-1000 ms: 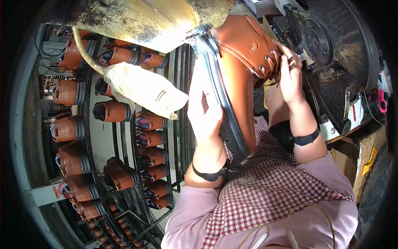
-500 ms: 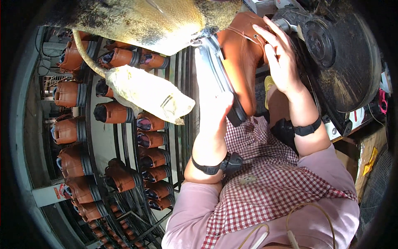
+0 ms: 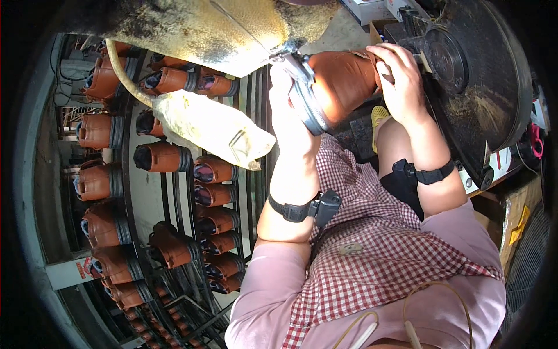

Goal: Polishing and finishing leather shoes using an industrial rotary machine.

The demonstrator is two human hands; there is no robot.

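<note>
One brown leather boot [image 3: 343, 81] is in hand, held up near the top of the view with its dark sole [image 3: 302, 93] turned toward the left hand [image 3: 288, 110] and its upper toward the right hand [image 3: 401, 81]. The left hand's fingers are wrapped along the sole edge, gripping it; the right hand's fingers are curled over the top of the upper, clamped on the leather. Both hold the same boot, pressed close to a large fuzzy buffing wheel [image 3: 232, 29] that fills the top of the picture, though whether leather and wheel touch cannot be told.

Judging by how things lie, the work on this boot looks to be under way, not finished: it is at the wheel, not on the rack. Many more brown boots [image 3: 157, 157] sit in rows on a curved black rack [image 3: 174, 198] to the person's left, so plenty may remain; which of them are already treated cannot be told. A pale cloth bag [image 3: 209, 128] hangs between rack and hands. A dark round machine [image 3: 476, 87] stands beyond the right hand, and a checked apron [image 3: 372, 256] covers the lap.
</note>
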